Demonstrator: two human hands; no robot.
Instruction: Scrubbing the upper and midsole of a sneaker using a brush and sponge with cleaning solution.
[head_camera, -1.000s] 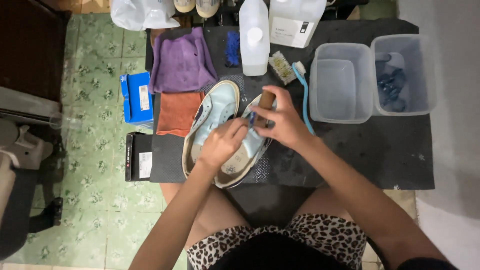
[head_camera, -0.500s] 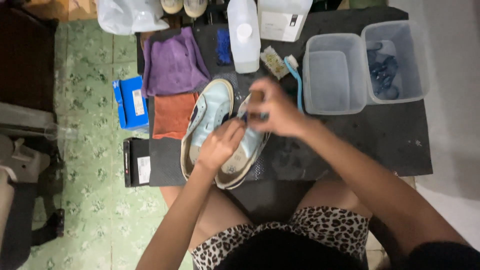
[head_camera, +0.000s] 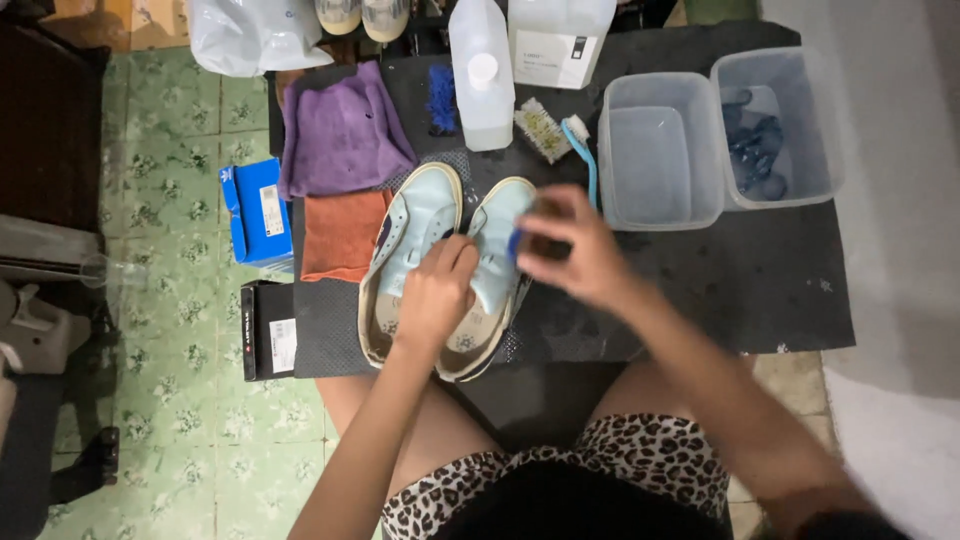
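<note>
Head view: pale-blue shoes (head_camera: 440, 265) lie side by side on dark mat (head_camera: 720, 290), right one pinned by closed left hand (head_camera: 432, 298) & brushed w/ brush (head_camera: 516, 243) gripped in right hand (head_camera: 578, 252); cleaning judged mid-way, cloths (head_camera: 342, 180) unused.

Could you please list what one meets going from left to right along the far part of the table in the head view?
Purple cloth → blue brush → clear plastic jug → light blue toothbrush → tub of water → tub holding dark items.
</note>
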